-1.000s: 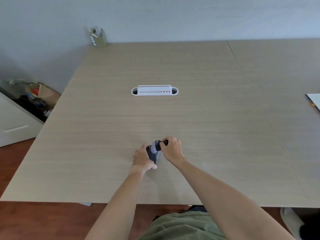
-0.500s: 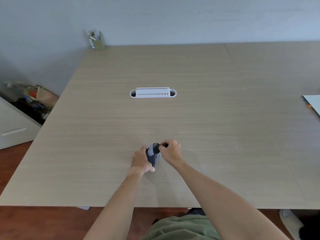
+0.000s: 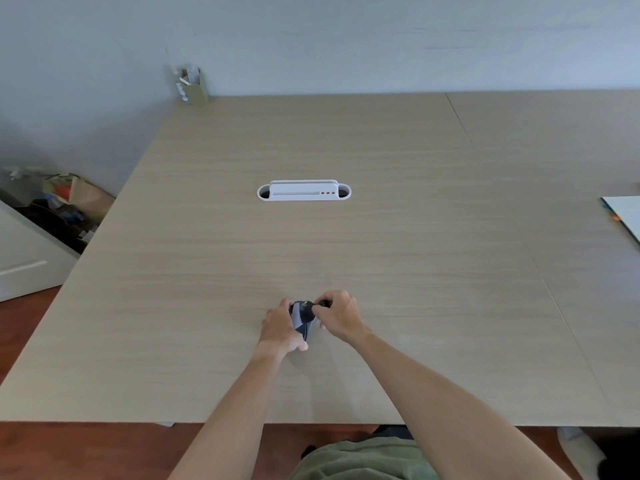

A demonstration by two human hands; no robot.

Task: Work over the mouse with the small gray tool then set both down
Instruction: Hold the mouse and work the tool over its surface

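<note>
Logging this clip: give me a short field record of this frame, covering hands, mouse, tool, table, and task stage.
left hand: grips the mouse from its left side
right hand: pinches the tool at the mouse's top
mouse: dark, tipped on edge between both hands
tool: small and dark here, mostly hidden by fingers
table: light wood, white cable port at centre
stage: working on the mouse, nothing set down yet
</note>
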